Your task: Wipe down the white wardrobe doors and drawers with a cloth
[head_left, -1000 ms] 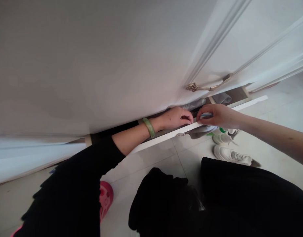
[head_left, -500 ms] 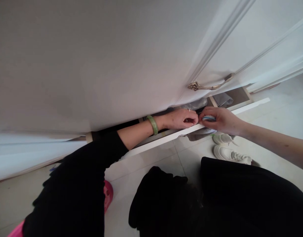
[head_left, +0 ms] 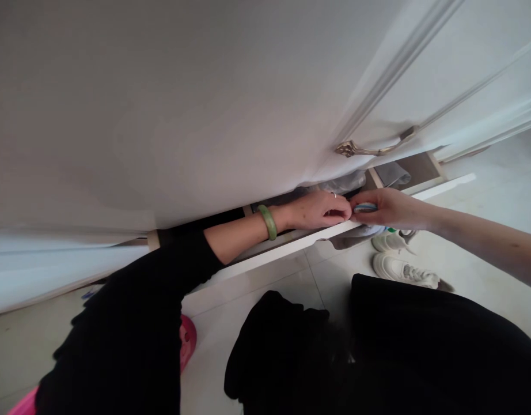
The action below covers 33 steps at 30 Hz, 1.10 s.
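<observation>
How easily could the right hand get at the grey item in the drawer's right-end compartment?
Probably yes: the grey item lies close by, and the compartment's top looks open. However, the right hand holds a small white and blue thing, which might need setting down first.

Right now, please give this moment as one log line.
left hand: curled, grasp unclear | right hand: holds small white-and-blue item | drawer: open | white shoes: on floor
</observation>
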{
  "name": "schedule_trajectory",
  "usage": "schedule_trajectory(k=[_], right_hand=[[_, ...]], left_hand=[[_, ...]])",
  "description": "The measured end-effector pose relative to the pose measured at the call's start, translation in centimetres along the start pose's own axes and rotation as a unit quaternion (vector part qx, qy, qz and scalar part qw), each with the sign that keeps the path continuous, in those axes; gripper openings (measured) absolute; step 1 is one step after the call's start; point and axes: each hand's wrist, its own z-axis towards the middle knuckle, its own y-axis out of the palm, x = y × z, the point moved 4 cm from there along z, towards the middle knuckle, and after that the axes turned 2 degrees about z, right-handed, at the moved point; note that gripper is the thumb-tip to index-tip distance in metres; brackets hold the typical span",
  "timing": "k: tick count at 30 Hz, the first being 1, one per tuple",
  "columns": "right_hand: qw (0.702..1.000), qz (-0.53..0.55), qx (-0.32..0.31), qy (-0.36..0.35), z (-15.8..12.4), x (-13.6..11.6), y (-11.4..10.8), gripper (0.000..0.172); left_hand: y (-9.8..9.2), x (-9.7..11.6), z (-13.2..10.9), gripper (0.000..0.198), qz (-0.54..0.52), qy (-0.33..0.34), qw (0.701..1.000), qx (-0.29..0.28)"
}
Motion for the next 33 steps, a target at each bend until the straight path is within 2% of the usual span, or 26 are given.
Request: schedule_trajectory(k=[6, 12, 18, 25, 33], right_hand=[[0.999, 0.001, 0.035, -0.027, -0.8, -0.8, 0.0, 0.035], [0.994, -0.006, 0.073, -0.079, -1.1, -0.6, 0.5, 0.034], [0.990, -0.023, 0.085, -0.106, -1.7, 0.0, 1.1, 0.029], [0.992, -0.024, 0.085, -0.092, -1.7, 0.0, 1.1, 0.033], [0.992, -0.028, 0.085, -0.087, -1.6, 0.4, 1.2, 0.034]], left_hand=[[0.0, -0.6, -0.6, 0.016, -0.034, -0.051, 0.998, -0.001], [0.3, -0.4, -0.4, 0.015, -0.012, -0.033, 0.999, 0.019], [0.6, -0.4, -0.1, 0.015, -0.019, 0.004, 1.000, 0.005], [0.9, -0.7, 0.2, 0.016, -0.033, 0.003, 0.999, -0.025], [1.2, -0.8, 0.1, 0.018, -0.011, 0.017, 1.000, 0.008]])
